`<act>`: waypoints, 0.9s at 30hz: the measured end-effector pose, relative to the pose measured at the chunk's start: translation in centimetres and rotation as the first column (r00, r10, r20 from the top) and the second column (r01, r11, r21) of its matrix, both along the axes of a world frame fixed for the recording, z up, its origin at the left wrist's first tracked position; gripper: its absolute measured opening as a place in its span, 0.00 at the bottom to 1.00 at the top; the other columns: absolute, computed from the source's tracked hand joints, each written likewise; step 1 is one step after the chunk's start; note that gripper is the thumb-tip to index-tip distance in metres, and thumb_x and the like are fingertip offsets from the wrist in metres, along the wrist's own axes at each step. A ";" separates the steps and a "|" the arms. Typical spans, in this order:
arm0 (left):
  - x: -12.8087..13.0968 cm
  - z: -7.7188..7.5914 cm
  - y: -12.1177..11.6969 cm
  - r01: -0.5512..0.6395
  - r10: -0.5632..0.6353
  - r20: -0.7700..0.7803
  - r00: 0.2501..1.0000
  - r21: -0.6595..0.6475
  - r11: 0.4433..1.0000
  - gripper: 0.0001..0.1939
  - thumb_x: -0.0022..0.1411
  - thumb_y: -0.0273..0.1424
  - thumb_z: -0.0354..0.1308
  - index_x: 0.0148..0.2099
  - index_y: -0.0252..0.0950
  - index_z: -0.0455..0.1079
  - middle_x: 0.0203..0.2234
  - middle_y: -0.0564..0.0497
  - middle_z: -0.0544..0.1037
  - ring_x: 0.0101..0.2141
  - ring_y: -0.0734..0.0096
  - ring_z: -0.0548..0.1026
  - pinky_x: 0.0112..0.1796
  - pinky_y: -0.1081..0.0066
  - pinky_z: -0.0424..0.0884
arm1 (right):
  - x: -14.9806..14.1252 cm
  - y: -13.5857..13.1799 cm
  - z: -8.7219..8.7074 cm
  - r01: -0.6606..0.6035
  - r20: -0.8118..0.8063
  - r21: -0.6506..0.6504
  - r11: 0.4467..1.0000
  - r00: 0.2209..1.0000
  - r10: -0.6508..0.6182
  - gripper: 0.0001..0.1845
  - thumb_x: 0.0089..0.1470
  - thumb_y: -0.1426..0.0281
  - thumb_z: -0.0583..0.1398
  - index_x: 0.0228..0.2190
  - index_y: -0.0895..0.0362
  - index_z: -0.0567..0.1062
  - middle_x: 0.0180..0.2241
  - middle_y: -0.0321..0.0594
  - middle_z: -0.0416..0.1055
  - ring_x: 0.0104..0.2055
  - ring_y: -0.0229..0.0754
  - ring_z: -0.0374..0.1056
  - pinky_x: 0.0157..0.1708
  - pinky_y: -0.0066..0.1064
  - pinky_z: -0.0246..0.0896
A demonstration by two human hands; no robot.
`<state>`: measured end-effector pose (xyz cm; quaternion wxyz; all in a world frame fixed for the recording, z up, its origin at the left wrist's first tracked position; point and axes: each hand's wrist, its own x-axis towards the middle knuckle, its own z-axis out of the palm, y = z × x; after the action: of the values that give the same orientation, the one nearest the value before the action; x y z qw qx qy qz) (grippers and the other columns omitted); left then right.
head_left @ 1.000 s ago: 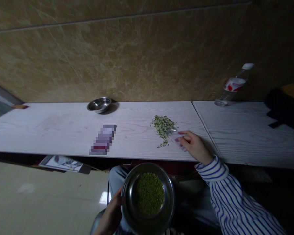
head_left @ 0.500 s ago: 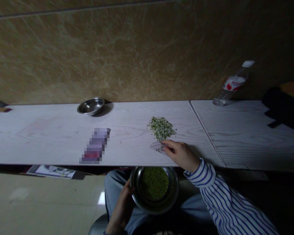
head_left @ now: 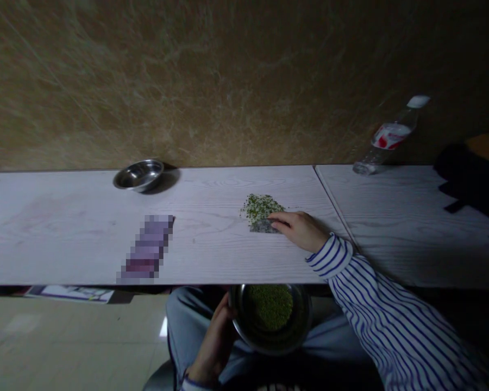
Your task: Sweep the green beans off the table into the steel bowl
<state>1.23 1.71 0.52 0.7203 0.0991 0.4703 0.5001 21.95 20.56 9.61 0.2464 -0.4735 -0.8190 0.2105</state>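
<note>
Right hand [head_left: 299, 227]: nearly closed, thumb and fingertips pinching a thin, flat, greyish piece [head_left: 263, 226] low over the tabletop [head_left: 212, 255].
Loose green bits [head_left: 261, 203]: scattered just beyond the right fingertips and to their left, bordering the flat piece's far side.
Left hand [head_left: 218, 334]: curled on the left rim of a steel bowl [head_left: 302, 320]; any fingers underneath are hidden.
Steel bowl: to the right of the left hand, nearer the body than the right hand, over the lap, green granules inside.
Sweeping: the step in hand looks like gathering the loose bits with the flat piece.
Toward the bowl: the next move seems to call for a low, even edge behind the bits and a level bowl below the tabletop's front edge.
</note>
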 end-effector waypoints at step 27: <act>1.2 -1.6 0.6 -0.022 0.023 0.021 1.000 -0.026 0.999 0.35 0.49 0.33 0.62 0.61 0.40 0.66 0.48 0.44 0.79 0.49 0.48 0.74 0.45 0.58 0.70 | 0.4 1.5 0.4 0.017 0.160 0.243 0.970 0.985 -0.057 0.13 0.61 0.72 0.57 0.46 0.51 0.78 0.40 0.43 0.80 0.39 0.46 0.75 0.43 0.38 0.62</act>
<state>2.43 2.34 -1.05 0.7209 0.0789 0.4701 0.5031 22.36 22.08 10.01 0.2371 -0.4712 -0.8471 0.0648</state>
